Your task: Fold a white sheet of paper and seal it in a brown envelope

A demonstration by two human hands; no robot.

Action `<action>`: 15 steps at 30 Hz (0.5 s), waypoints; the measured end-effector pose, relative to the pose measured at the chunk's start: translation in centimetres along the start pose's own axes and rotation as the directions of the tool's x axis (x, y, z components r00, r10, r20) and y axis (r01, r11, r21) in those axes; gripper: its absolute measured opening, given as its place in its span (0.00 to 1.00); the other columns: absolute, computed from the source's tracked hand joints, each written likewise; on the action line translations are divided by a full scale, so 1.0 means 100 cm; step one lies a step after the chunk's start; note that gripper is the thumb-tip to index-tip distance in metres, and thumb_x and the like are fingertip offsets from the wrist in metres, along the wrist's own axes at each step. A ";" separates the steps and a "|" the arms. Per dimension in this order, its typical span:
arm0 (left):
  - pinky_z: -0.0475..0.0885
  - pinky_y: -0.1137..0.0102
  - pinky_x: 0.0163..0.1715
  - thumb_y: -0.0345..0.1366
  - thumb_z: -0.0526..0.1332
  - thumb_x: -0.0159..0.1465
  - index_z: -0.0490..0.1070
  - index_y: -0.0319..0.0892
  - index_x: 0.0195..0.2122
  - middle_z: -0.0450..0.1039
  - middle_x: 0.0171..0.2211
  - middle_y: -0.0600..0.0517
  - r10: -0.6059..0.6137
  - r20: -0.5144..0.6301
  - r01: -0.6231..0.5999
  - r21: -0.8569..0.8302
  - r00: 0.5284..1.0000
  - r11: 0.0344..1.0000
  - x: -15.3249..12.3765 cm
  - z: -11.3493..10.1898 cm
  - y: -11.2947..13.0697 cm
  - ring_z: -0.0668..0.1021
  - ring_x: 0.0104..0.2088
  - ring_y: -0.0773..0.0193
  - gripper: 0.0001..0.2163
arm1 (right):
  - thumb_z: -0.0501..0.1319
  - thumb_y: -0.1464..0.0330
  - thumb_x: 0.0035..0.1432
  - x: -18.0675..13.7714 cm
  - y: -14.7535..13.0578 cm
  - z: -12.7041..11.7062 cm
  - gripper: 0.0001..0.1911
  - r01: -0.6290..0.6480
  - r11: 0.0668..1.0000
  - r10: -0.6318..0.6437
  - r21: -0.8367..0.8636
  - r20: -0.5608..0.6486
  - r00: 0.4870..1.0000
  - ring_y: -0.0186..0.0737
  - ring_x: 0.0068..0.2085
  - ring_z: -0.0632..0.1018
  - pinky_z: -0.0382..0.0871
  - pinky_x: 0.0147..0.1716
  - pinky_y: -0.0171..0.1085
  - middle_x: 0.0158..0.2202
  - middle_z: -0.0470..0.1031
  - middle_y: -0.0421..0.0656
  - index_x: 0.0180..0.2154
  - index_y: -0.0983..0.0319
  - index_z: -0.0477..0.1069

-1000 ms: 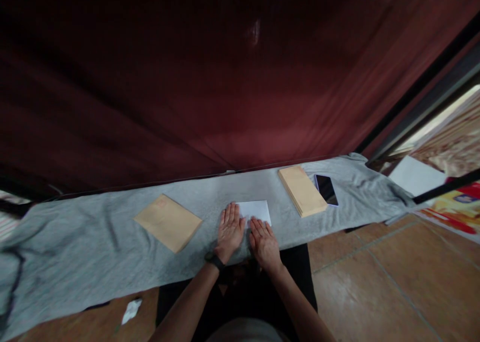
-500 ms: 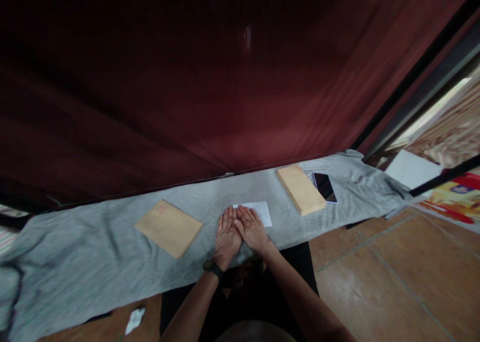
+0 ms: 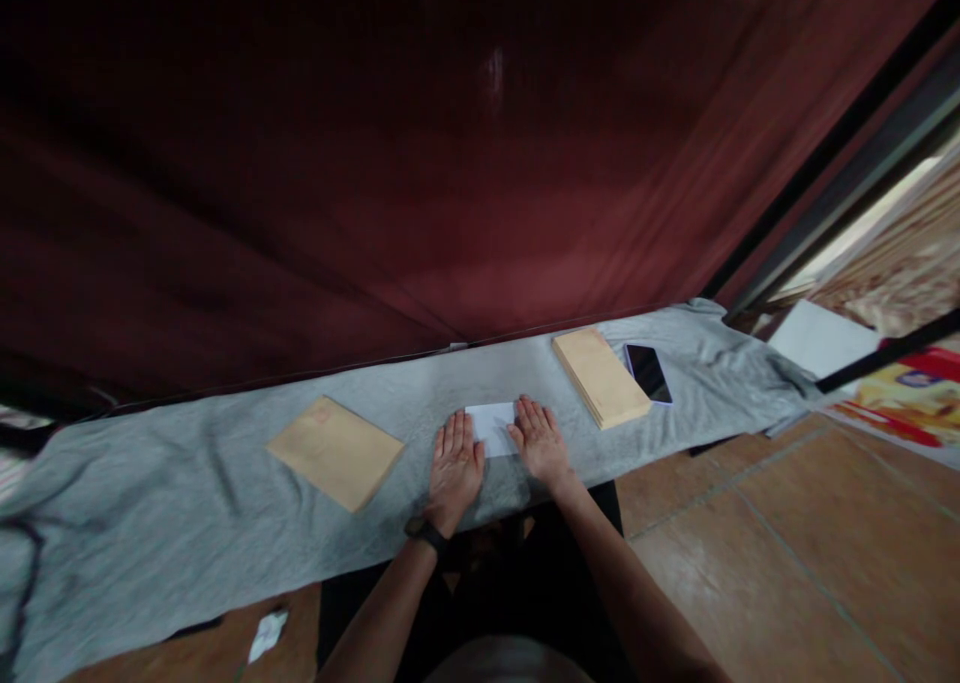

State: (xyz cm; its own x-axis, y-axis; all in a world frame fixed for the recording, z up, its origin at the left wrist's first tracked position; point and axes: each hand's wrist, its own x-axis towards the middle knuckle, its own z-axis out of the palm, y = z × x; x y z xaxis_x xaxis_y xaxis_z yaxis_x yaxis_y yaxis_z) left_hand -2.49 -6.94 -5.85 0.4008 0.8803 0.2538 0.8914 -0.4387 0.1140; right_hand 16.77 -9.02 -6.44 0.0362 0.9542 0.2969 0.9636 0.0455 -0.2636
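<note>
A small white sheet of paper [image 3: 495, 429] lies flat on the grey cloth in front of me. My left hand [image 3: 456, 468], with a dark band at the wrist, rests flat at the paper's left edge, fingers stretched out. Over its right edge lies my right hand [image 3: 541, 443], palm down and fingers extended. Left of my hands is a brown envelope [image 3: 337, 453], set at an angle. A stack of brown envelopes [image 3: 602, 378] lies to the right.
A phone [image 3: 649, 374] lies beside the envelope stack. The grey cloth [image 3: 172, 503] covers a narrow bench against a dark red panel [image 3: 480, 183]. Crumpled white paper [image 3: 268, 635] lies on the tiled floor [image 3: 757, 553]. A white box-like object [image 3: 823, 339] stands at the right.
My right hand has slid right across the white paper, from beside my left hand to the paper's right edge. My left hand has stayed nearly in place.
</note>
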 end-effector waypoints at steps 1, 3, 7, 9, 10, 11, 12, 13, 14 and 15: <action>0.54 0.53 0.68 0.38 0.45 0.72 0.51 0.31 0.70 0.55 0.70 0.39 -0.003 0.003 0.003 -0.001 1.000 1.000 0.000 0.000 0.000 0.56 0.71 0.52 0.27 | 0.43 0.58 0.74 -0.001 0.004 -0.001 0.30 -0.015 1.000 0.015 -0.002 -0.002 1.000 0.50 0.69 0.61 0.51 0.67 0.52 0.68 0.60 0.55 0.68 0.68 0.57; 0.54 0.53 0.68 0.38 0.45 0.72 0.51 0.31 0.70 0.54 0.70 0.39 -0.007 0.011 0.007 0.001 1.000 1.000 0.000 -0.001 0.001 0.56 0.71 0.52 0.27 | 0.43 0.57 0.74 -0.004 0.009 -0.003 0.30 -0.035 0.999 0.035 -0.004 -0.004 0.999 0.51 0.69 0.61 0.50 0.67 0.53 0.68 0.60 0.55 0.68 0.68 0.57; 0.53 0.53 0.68 0.38 0.45 0.71 0.51 0.30 0.70 0.53 0.70 0.38 -0.005 0.011 0.005 -0.004 1.000 1.000 0.000 0.000 0.001 0.55 0.71 0.52 0.28 | 0.42 0.57 0.74 -0.006 0.011 -0.008 0.31 -0.075 0.997 0.074 -0.010 -0.016 0.997 0.54 0.68 0.61 0.50 0.66 0.54 0.68 0.59 0.56 0.67 0.70 0.58; 0.54 0.52 0.68 0.38 0.45 0.71 0.49 0.32 0.71 0.54 0.70 0.38 -0.005 0.003 0.005 -0.016 1.000 1.000 0.000 0.002 0.000 0.56 0.71 0.52 0.28 | 0.42 0.57 0.74 -0.005 0.004 -0.011 0.31 -0.101 0.995 0.101 -0.006 -0.039 0.994 0.55 0.68 0.62 0.50 0.66 0.56 0.67 0.60 0.56 0.67 0.71 0.59; 0.54 0.51 0.68 0.38 0.45 0.71 0.48 0.32 0.71 0.54 0.70 0.38 -0.005 -0.001 0.005 -0.020 1.000 1.000 0.000 0.003 0.000 0.56 0.71 0.52 0.28 | 0.42 0.58 0.74 -0.005 -0.003 -0.012 0.31 -0.097 0.995 0.097 0.003 -0.045 0.994 0.55 0.68 0.62 0.50 0.67 0.56 0.68 0.60 0.56 0.67 0.70 0.59; 0.54 0.51 0.68 0.38 0.45 0.71 0.48 0.33 0.71 0.54 0.70 0.38 -0.004 -0.002 0.004 -0.023 1.000 1.000 0.000 0.004 -0.001 0.56 0.70 0.52 0.28 | 0.42 0.58 0.74 -0.005 -0.011 -0.013 0.30 -0.075 0.997 0.076 0.019 -0.044 0.996 0.54 0.68 0.62 0.49 0.67 0.56 0.68 0.60 0.55 0.67 0.69 0.59; 0.54 0.50 0.68 0.37 0.45 0.71 0.47 0.33 0.71 0.54 0.70 0.38 -0.002 0.002 0.002 -0.023 1.000 1.000 0.000 0.004 -0.001 0.56 0.71 0.51 0.29 | 0.42 0.58 0.74 -0.005 -0.021 -0.012 0.29 -0.033 0.999 0.035 0.041 -0.031 0.999 0.52 0.68 0.62 0.50 0.67 0.55 0.68 0.60 0.52 0.67 0.67 0.59; 0.53 0.50 0.68 0.36 0.45 0.71 0.46 0.33 0.72 0.54 0.70 0.38 0.003 0.011 -0.003 -0.020 1.000 1.000 0.000 0.005 -0.002 0.56 0.71 0.51 0.29 | 0.43 0.58 0.74 -0.004 -0.031 -0.012 0.28 0.022 0.997 -0.022 0.070 -0.009 1.000 0.50 0.69 0.62 0.50 0.68 0.53 0.68 0.61 0.50 0.67 0.64 0.60; 0.53 0.50 0.68 0.35 0.45 0.70 0.46 0.33 0.72 0.54 0.70 0.38 0.009 0.024 -0.009 -0.016 1.000 1.000 0.000 0.004 -0.002 0.55 0.71 0.51 0.29 | 0.43 0.58 0.74 -0.004 -0.040 -0.010 0.28 0.083 0.992 -0.085 0.100 0.018 0.996 0.47 0.68 0.62 0.50 0.68 0.52 0.68 0.62 0.48 0.67 0.62 0.60; 0.52 0.50 0.68 0.33 0.46 0.69 0.46 0.33 0.72 0.54 0.70 0.38 0.015 0.039 -0.014 -0.009 0.999 1.000 0.000 0.004 -0.003 0.55 0.71 0.51 0.29 | 0.44 0.58 0.74 -0.005 -0.049 -0.008 0.27 0.130 0.984 -0.136 0.125 0.039 0.990 0.45 0.68 0.63 0.51 0.68 0.50 0.67 0.63 0.46 0.66 0.61 0.61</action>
State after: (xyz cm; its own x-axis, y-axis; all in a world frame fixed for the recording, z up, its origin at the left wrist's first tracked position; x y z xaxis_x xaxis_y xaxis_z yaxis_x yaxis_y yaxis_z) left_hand -2.64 -6.76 -6.24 0.4216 0.8802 0.2182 0.8836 -0.4528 0.1193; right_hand 12.24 -9.93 -4.51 -0.1056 0.9500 0.2939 0.9192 0.2060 -0.3355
